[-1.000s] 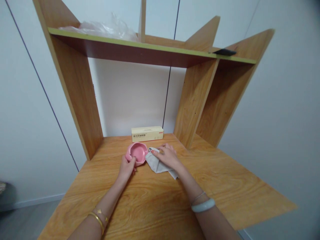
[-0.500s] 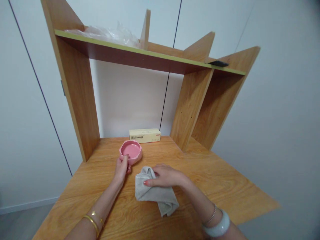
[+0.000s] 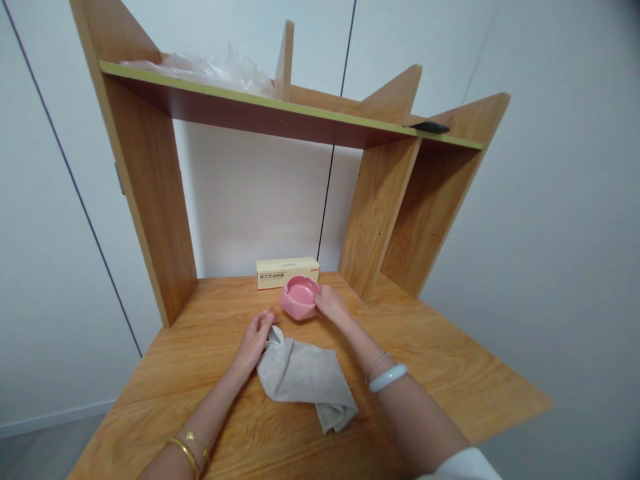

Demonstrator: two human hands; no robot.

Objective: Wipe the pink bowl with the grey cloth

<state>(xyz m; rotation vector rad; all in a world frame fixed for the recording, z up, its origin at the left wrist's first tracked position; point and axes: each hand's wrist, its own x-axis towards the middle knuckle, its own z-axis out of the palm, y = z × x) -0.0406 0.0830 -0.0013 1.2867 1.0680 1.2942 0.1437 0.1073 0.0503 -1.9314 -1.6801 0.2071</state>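
Observation:
A small pink bowl (image 3: 299, 297) with a scalloped rim is held by my right hand (image 3: 331, 305), whose fingers grip its right side just above the wooden desk (image 3: 450, 360). A crumpled grey cloth (image 3: 305, 377) lies on the desk in front of the bowl. My left hand (image 3: 256, 337) pinches the cloth's upper left corner, fingers closed on it. A gold bracelet is on my left wrist and a pale bangle on my right.
A cream cardboard box (image 3: 286, 272) lies against the back wall behind the bowl. Wooden uprights (image 3: 150, 180) and a shelf (image 3: 280, 110) frame the desk; crumpled plastic (image 3: 210, 67) and a dark object (image 3: 430, 126) rest on the shelf.
The bowl went from my left hand to my right and moved right, toward the box. My right hand left the cloth; my left hand now grips the cloth's corner.

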